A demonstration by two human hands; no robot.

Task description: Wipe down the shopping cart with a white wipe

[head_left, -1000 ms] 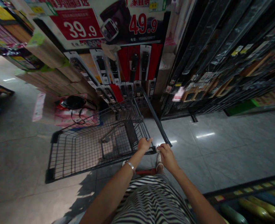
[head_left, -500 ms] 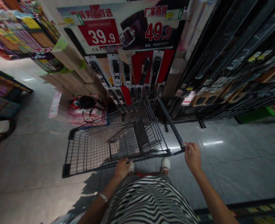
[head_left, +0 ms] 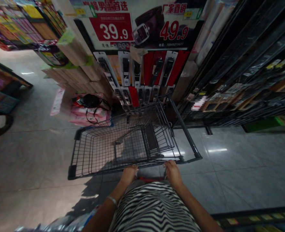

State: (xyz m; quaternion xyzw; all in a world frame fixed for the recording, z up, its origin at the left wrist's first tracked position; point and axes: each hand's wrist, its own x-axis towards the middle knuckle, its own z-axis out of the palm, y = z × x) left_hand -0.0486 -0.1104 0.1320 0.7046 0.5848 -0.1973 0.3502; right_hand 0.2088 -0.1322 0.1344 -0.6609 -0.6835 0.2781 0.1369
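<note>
A dark metal shopping cart (head_left: 84, 151) stands sideways in front of me, its wire basket holding no goods that I can see. My left hand (head_left: 129, 174) is closed over the near side rail of the basket. Farther right, my right hand (head_left: 173, 172) is at the same rail, close to the cart's handle end. Its fingers are pinched together, with a small whitish scrap (head_left: 165, 165) showing at the tips; what it is made of cannot be made out. The cart's push handle (head_left: 186, 130) is untouched, beyond my right hand.
Behind the cart, a display rack carries packaged belts (head_left: 125, 69) below a price sign (head_left: 140, 29). Stacked boxes and a pink bundle (head_left: 91, 114) with a black bag stand at the left. Dark shelving (head_left: 249, 80) runs along the right, and a low shelf edge (head_left: 256, 214) lies behind me.
My right hand has left the handle's near corner and moved left to the side rail with the whitish scrap. My left hand stays at the rail. The view has shifted slightly.
</note>
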